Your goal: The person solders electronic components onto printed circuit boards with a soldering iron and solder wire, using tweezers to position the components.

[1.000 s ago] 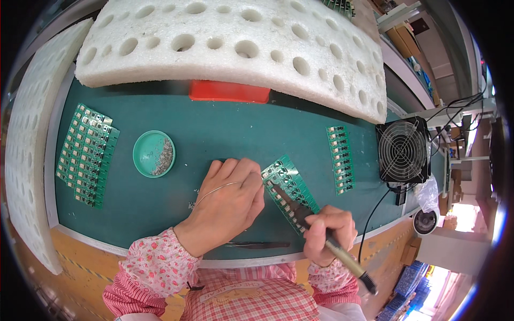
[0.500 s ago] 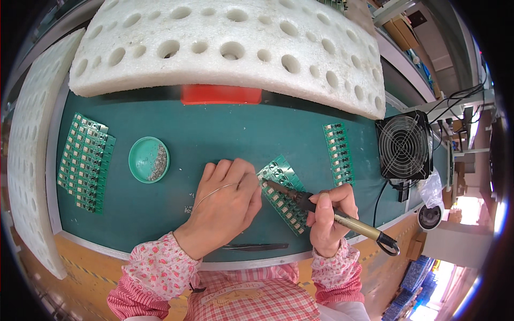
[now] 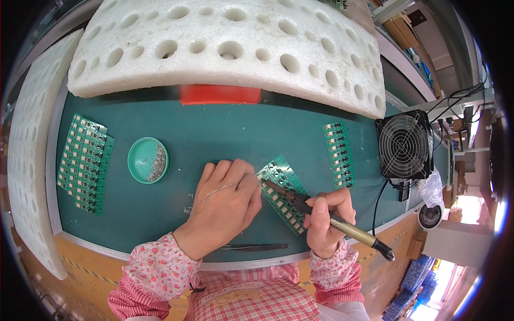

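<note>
The right hand (image 3: 325, 222) was closed around a soldering iron (image 3: 342, 224), its tip resting on a green circuit board panel (image 3: 284, 195) that lay on the green counter (image 3: 225, 134). The left hand (image 3: 227, 206) lay flat beside it with fingers curled, pinching a thin solder wire (image 3: 211, 191) that led to the iron's tip. Left of the hands sat a round green dish (image 3: 148, 160) of small parts, and farther left a stack of circuit boards (image 3: 84, 156). A narrow board strip (image 3: 338, 155) lay to the right, near a black fan (image 3: 404, 145). White perforated foam (image 3: 230, 51) lay across the counter's far side.
</note>
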`<act>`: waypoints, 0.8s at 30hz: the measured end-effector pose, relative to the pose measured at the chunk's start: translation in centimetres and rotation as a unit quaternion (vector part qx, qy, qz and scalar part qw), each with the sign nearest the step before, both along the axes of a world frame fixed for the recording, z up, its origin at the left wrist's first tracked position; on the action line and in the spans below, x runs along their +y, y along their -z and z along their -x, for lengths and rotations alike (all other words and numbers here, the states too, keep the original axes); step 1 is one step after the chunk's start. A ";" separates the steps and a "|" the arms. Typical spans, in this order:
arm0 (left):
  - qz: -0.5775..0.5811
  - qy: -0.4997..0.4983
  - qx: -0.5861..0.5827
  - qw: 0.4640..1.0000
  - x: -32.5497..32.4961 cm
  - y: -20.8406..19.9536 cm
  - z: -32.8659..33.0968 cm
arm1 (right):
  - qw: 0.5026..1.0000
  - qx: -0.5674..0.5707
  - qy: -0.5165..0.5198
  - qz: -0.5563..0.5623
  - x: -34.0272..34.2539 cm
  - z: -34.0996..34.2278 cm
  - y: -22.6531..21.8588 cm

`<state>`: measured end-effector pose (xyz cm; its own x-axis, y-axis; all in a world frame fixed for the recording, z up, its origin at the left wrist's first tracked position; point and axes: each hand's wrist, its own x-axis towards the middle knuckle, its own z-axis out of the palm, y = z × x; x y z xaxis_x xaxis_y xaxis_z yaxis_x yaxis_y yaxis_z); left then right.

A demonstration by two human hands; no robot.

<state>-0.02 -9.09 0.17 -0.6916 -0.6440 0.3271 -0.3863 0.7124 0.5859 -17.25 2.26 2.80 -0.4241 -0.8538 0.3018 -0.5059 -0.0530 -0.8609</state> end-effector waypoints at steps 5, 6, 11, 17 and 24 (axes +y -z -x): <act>-0.015 -0.007 0.036 0.999 0.1 -0.2 -0.3 | 0.998 0.008 0.056 0.032 1.5 0.0 -0.8; -0.018 -0.007 0.040 0.999 0.1 -0.2 -0.3 | 0.998 0.008 0.058 0.034 1.8 0.0 -0.7; -0.005 -0.007 0.039 0.999 0.0 -0.9 -0.8 | 0.991 0.117 0.056 0.027 4.3 1.6 -0.2; -0.010 -0.070 0.040 0.997 1.6 -2.5 -1.0 | 0.940 0.321 0.044 -0.111 5.3 0.3 0.2; -0.051 -0.067 -0.032 0.996 4.9 -2.9 1.2 | 0.958 0.249 0.107 -0.088 5.0 -0.2 1.0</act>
